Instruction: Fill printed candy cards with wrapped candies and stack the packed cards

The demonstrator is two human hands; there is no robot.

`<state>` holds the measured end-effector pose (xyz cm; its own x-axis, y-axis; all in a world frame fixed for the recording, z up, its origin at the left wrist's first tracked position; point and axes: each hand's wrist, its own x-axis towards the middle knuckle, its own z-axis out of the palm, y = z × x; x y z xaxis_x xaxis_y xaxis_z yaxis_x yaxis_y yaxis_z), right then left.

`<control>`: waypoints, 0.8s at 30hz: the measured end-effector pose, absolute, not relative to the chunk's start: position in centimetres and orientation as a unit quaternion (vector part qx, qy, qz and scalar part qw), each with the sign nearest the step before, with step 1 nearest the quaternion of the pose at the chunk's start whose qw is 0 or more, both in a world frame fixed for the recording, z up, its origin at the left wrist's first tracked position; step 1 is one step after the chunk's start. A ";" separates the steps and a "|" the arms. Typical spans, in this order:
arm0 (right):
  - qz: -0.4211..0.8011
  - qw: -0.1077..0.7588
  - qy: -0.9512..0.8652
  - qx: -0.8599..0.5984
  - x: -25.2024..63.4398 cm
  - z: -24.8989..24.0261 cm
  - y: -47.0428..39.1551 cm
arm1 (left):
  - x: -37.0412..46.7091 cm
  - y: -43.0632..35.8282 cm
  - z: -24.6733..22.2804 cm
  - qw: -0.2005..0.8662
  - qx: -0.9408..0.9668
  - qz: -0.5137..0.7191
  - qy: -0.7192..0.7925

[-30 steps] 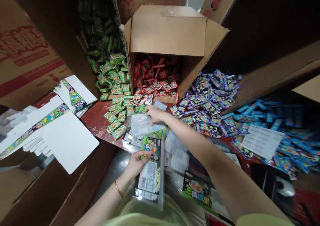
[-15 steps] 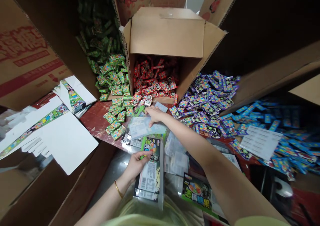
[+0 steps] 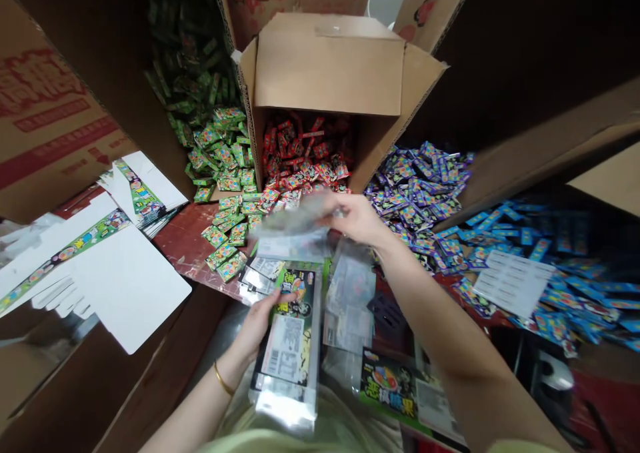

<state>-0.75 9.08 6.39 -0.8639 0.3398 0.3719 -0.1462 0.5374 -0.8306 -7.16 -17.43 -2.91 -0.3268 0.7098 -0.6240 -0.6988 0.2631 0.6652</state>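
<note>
In my left hand [image 3: 257, 323] is a black and green printed candy package [image 3: 290, 333] in clear plastic, its lower end towards me. The thumb lies over its front. My right hand [image 3: 353, 216] pinches a thin, flat plastic piece [image 3: 295, 216], smeared by motion, above the table's front part. Below that piece lies a pale plastic sheet [image 3: 287, 247] on other packaging. Small green candy packets [image 3: 227, 239] are just left of it. A stack of clear plastic pieces [image 3: 350, 299] lies between my two arms.
A carton holds red packets [image 3: 305, 153]. Purple packets [image 3: 415, 186] and blue packets [image 3: 590, 293] spread to the right, a white sheet [image 3: 513, 283] on the blue ones. White cards [image 3: 143, 286] lie left. Another black package [image 3: 390, 383] is by my right forearm.
My right hand has lifted the flat plastic piece from the pile and moved right and towards me. The left hand and its package have shifted slightly left and nearer to me.
</note>
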 end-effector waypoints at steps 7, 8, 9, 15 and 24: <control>0.384 0.135 -0.911 0.059 6.6 3.9 -2.2 | -7.8 -17.4 -0.3 0.579 0.035 0.618 0.531; 0.386 0.101 -0.914 0.068 6.3 3.2 -2.2 | -7.7 -17.6 -0.4 0.575 0.048 0.609 0.545; 0.397 0.058 -0.912 0.089 5.8 2.6 -1.4 | -7.6 -17.8 -0.5 0.569 0.053 0.601 0.558; 0.320 0.017 -0.935 -0.151 -1.2 -0.3 8.6 | -8.2 -20.0 -1.1 0.540 0.039 0.589 0.599; 0.168 -0.113 -0.959 -0.199 -8.4 -1.5 12.7 | -7.3 -20.2 -1.0 0.525 0.056 0.604 0.598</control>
<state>-8.38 12.67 -1.49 -0.8954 0.3428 -0.2841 0.4189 0.8648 -0.2770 -7.31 -20.17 -1.04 -0.4431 0.7005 -0.5594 -0.5663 0.2651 0.7804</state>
